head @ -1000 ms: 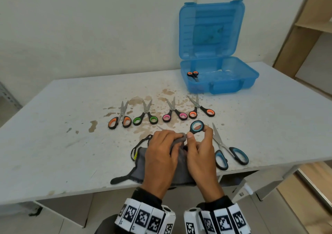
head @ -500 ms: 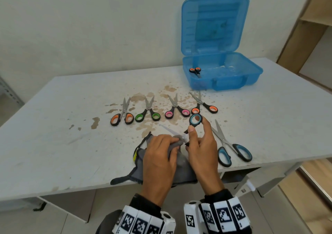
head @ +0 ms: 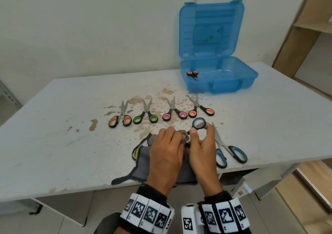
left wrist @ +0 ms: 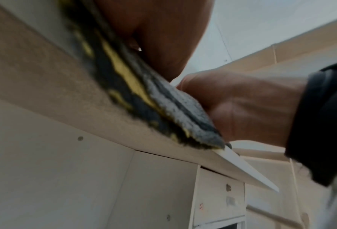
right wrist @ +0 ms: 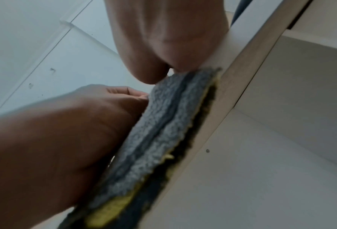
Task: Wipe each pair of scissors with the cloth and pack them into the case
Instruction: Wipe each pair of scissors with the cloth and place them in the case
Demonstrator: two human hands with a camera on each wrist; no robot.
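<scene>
left hand (head: pixel 166 154): bunches grey cloth (head: pixel 143 154) at table's (head: pixel 53 144) near edge | right hand (head: pixel 203 149): pinches blue scissors (head: pixel 198 123) | blades likely inside cloth

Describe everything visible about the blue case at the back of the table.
The blue case is translucent blue plastic and stands open on the grey table, at its far right near the wall. Its ribbed lid is hinged at the back and stands upright, with two small latch tabs on its top edge. A moulded carry handle sits in the front wall. Inside the tray, at the left, lies one small pair of orange-handled scissors. Neither of the hands touches the case.
</scene>
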